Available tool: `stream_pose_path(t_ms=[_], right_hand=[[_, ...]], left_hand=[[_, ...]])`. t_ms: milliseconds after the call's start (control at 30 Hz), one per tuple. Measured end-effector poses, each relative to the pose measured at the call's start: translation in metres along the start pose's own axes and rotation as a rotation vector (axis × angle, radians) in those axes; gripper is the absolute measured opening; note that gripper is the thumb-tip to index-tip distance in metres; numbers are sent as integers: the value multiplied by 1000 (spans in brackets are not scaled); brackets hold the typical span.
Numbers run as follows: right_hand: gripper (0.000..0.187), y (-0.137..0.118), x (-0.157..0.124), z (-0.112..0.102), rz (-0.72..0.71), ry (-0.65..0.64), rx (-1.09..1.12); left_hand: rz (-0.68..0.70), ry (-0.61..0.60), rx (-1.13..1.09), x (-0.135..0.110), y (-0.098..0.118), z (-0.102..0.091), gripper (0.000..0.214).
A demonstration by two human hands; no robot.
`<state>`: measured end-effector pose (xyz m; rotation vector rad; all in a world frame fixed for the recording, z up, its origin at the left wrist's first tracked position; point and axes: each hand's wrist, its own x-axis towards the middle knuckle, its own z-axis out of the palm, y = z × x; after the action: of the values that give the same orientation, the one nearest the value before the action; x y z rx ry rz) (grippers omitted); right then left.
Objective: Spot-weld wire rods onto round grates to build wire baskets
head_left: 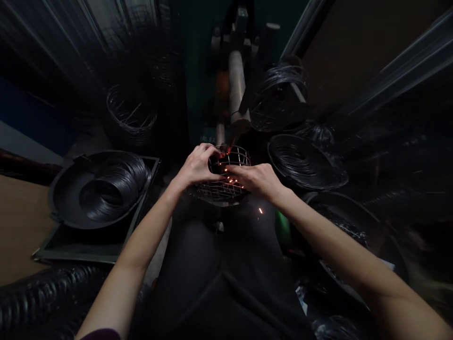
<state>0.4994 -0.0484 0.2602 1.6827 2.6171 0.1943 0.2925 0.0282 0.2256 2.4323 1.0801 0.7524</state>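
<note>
A round wire basket (223,190) of metal mesh sits in front of me, above my lap. My left hand (200,164) grips its left side, thumb and fingers curved around the rim. From the right, my right hand (257,178) pinches the basket's near wires. The electrode arm (237,82) of what looks like a spot welder reaches down to the basket's far side. Orange sparks (230,180) scatter between my hands, and one bright spark flies off to the lower right. My fingertips partly hide the wires at the glowing spot.
On the left, a dark round pan (67,203) holds wire rings (115,193) on a metal stand (79,255). More wire rings lie in a pan (332,177) at the right, with another large pan (385,236) nearer. Bundled wire hoops (130,111) stand at the back left.
</note>
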Motion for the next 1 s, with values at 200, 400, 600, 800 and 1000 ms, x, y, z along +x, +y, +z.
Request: stream_pose_path(t_ms=[200,400,600,800,1000], right_hand=[[22,3,-1,16,147,159,73],[18,10,18,22,229,272,127],[13,18,33,27,299,339,288],[9,28,49,26,295,339,407],[22,64,67,10,219,406,372]], left_hand=[[-13,9,-24,11,-7,-2,59],[-15,11,-26,28,-18,-5,58],[-26,46,-5,39,-25,-9,63],[-40,65,-70,55,-36,-8,67],[-28,48,-292,51,-46,-10,95]])
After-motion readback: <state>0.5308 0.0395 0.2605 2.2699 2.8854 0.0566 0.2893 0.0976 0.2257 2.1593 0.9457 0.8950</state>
